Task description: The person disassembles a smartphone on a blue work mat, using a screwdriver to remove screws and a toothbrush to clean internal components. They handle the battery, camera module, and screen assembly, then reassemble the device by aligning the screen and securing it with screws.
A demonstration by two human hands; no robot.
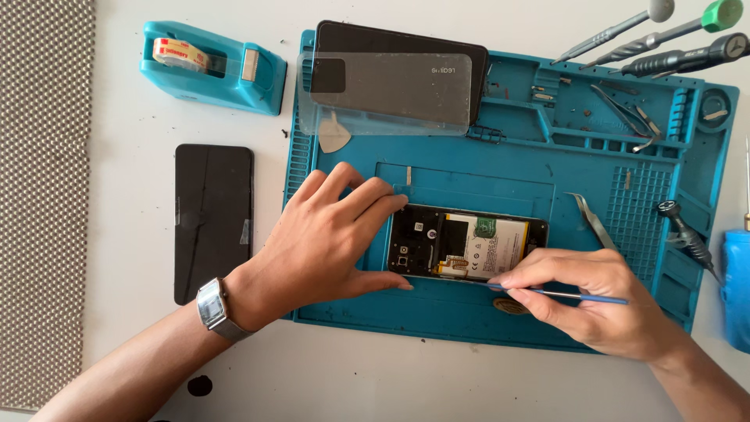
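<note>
At frame centre, the left hand is bracing the opened phone on the blue mat, fingers spread over its left end; rightward, the right hand is pinching a thin blue tool, seemingly prying the phone's lower edge, which calls for gentle leverage.

Bright, even, diffuse light with soft, short shadows beneath the left hand and right hand. Mild glare on the clear plastic sheet, upper centre. Focus sharp throughout; screwdriver handles, upper right, slightly soft.
</note>
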